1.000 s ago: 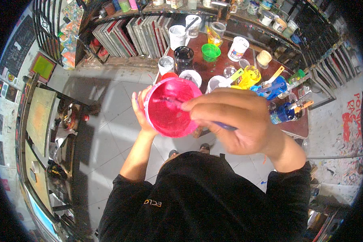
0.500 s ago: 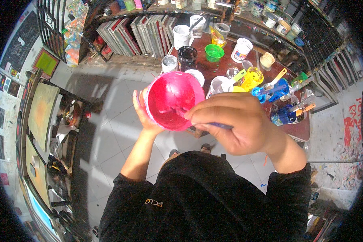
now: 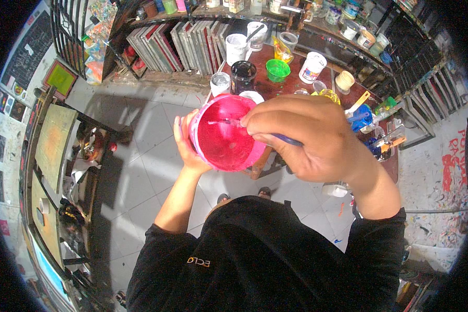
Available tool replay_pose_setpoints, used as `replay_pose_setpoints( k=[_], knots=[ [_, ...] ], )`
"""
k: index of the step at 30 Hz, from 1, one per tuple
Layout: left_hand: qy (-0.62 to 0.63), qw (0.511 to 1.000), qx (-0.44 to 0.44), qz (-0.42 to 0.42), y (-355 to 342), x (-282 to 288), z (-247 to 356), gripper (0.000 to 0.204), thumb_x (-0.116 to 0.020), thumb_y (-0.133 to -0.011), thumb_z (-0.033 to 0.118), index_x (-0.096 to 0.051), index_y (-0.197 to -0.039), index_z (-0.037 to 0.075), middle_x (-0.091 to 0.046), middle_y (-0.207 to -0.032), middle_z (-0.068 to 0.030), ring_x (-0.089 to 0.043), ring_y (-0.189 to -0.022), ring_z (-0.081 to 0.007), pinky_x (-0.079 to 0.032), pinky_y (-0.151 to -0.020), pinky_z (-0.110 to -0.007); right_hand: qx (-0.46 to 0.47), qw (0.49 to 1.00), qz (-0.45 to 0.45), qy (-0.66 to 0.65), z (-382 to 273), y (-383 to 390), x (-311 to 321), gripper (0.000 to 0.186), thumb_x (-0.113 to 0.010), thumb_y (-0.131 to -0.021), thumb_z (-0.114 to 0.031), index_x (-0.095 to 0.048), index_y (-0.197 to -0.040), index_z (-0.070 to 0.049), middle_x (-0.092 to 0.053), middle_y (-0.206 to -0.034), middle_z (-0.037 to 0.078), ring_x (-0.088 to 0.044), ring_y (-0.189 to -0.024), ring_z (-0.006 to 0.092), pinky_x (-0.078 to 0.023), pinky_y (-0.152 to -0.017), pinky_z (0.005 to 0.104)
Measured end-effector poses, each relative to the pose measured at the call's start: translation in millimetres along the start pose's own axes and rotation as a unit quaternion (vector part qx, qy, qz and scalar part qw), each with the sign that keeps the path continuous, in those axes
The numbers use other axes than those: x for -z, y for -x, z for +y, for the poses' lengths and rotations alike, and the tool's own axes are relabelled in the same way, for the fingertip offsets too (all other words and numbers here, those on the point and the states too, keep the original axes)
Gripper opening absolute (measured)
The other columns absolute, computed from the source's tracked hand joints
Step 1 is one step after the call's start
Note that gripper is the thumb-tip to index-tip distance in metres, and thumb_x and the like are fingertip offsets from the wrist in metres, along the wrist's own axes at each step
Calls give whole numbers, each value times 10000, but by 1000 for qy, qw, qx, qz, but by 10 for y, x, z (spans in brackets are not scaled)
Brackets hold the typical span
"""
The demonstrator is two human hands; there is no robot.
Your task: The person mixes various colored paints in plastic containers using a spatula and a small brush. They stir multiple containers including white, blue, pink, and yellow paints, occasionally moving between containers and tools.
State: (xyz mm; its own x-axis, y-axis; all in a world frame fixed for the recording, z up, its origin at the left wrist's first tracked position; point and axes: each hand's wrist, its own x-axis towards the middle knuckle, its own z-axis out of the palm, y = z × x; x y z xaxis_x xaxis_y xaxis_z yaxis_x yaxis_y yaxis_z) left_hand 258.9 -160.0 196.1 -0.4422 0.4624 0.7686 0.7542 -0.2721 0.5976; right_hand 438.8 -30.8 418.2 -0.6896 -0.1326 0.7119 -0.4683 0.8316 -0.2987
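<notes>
A tub (image 3: 259, 155) with pink paint coating its inside is tilted toward me in front of my chest. My left hand (image 3: 188, 145) is wrapped round the tub's left side, its fingers partly hidden behind the wall. Over the opening, my right hand (image 3: 309, 130) pinches a thin tool with a blue handle (image 3: 287, 139). The tool's other end reaches into the tub and looks smeared with pink, so its kind is unclear. Glossy pink paint (image 3: 231, 143) covers the tub's bottom and walls.
Beyond the tub, a dark red table (image 3: 291, 88) bears a green bowl (image 3: 278, 70), white tubs (image 3: 312, 67), a black tub (image 3: 243, 76) and blue paint containers with handled tools. Framed screens (image 3: 197, 46) stand under a shelf. A wooden rack (image 3: 54, 151) is on the left.
My right hand has moved slightly up, and the tool's inner end has swung from low in the tub toward its upper left wall. The tub's tilt has shifted a little.
</notes>
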Motion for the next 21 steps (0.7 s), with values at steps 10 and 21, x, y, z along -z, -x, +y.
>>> replay_pose_setpoints(
  k=[10,21],
  knots=[
    [-7,999,5,41,69,-48,-57,1135,-840,-592,224,-58,-1387,17,-435,-1232,-242,-488,-1113,-351,-343,-979,-469,-294,928,110,-203,-46,165,-157,125,-516,-903,-81,-598,-928,10,-662,-828,85,-566,-563,63,-456,-510,194],
    [-17,998,-30,47,52,-2,-82,1173,-859,-557,251,-67,-1386,1,-415,-1271,-226,-452,-1167,-333,-314,-1016,-448,-399,770,325,-377,142,448,-322,182,-547,-893,-121,-560,-979,39,-648,-851,145,-621,-581,155,-528,-506,268]
  ],
)
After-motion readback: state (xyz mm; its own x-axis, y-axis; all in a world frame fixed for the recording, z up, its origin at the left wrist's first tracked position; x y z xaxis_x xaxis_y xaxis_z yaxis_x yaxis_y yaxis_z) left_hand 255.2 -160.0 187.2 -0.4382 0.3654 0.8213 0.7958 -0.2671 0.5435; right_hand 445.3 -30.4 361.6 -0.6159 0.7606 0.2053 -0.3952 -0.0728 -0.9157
